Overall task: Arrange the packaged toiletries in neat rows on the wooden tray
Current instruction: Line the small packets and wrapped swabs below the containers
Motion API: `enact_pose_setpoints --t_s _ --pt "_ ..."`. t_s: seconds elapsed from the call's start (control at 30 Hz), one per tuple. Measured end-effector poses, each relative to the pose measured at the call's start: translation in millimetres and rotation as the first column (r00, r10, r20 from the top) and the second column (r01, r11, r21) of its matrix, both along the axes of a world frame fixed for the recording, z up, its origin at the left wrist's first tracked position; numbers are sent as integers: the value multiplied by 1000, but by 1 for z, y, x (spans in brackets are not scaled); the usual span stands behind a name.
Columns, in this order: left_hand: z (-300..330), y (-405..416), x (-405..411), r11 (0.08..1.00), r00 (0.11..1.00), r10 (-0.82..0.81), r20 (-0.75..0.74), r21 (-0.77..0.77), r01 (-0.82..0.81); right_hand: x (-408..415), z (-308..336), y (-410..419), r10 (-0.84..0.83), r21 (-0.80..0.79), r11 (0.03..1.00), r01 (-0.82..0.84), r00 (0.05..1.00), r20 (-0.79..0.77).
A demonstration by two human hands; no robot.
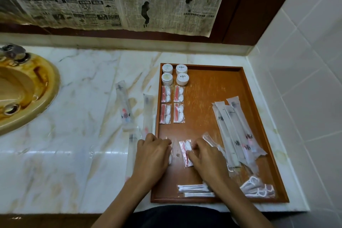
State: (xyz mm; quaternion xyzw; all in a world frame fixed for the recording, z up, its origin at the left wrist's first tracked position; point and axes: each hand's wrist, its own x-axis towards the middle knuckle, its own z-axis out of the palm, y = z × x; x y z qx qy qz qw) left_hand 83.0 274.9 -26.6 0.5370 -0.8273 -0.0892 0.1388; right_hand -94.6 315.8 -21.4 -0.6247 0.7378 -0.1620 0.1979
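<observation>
A wooden tray (209, 83) lies on the marble counter. In its far left corner stand several round white tubs (175, 74), and below them lie several red-and-white sachets (173, 104) in two columns. My left hand (152, 151) rests on a sachet (170, 157) at the tray's left edge, mostly covering it. My right hand (204, 154) pinches another red-and-white sachet (186, 152) lying on the tray. Long toothbrush packets (235, 127) lie fanned on the right. Cotton-swab packs (194, 189) and floss-pick packets (259, 188) lie along the near edge.
Long clear packets (125, 106) lie on the counter left of the tray. A yellow stained sink (24, 90) with a tap (13, 52) is at the far left. White tiled wall stands on the right, and newspaper hangs on the wall behind.
</observation>
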Motion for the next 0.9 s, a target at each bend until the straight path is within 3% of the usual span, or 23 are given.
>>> enact_pose_setpoints --t_s 0.13,0.33,0.47,0.9 --pt "-5 -5 -1 999 994 3 109 -47 3 -7 1 5 28 -83 996 -25 999 27" --pt "0 -3 4 999 999 -36 36 -11 37 -25 -10 3 280 -228 935 -272 960 2" --pt "-6 13 3 996 998 -41 54 83 36 -28 -15 0 422 -156 895 -417 907 -1" --pt "4 0 2 993 989 -39 142 119 22 -22 -21 -9 446 -51 892 -449 893 -55"
